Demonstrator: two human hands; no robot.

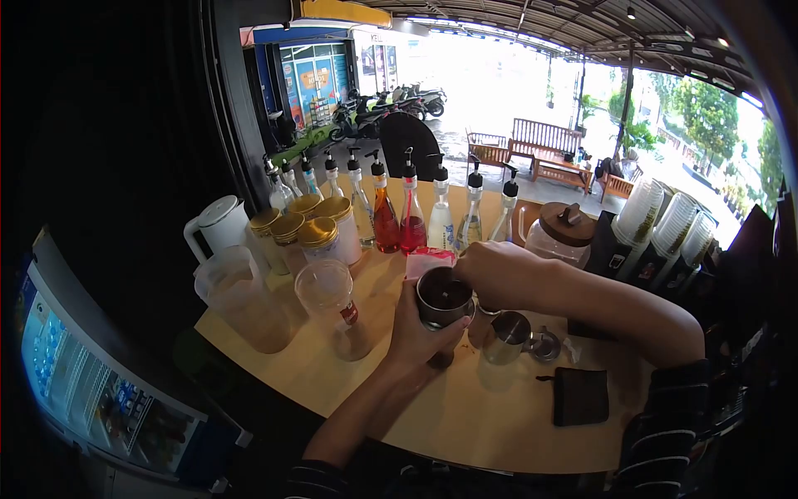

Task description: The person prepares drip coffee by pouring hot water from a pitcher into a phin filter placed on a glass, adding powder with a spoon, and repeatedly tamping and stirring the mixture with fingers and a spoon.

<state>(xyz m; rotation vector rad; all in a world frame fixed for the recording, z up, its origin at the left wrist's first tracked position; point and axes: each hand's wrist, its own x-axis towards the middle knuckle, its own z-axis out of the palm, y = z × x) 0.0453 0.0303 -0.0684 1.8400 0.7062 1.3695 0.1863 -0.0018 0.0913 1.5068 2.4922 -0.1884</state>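
Observation:
My left hand (418, 331) is wrapped round a metal cup (445, 319), tilted a little so that its dark inside shows. My right hand (490, 273) is bent down at the cup's right rim, its fingers closed and mostly hidden; what they hold, if anything, I cannot make out. Just behind the cup is a white and pink packet (426, 264), partly covered. A second metal cup (506, 339) stands to the right of the first, with a small round metal piece (544, 345) beside it. Left of my left hand stands a tall clear plastic container (337, 320).
Several pump bottles (413, 220) line the table's (399, 420) back edge. Gold-lidded jars (320, 237), a white jug (223, 223) and a frosted pitcher (241, 295) stand left. At right are a brown-lidded glass jar (561, 233), stacked plastic cups (669, 218) and a dark pouch (580, 397).

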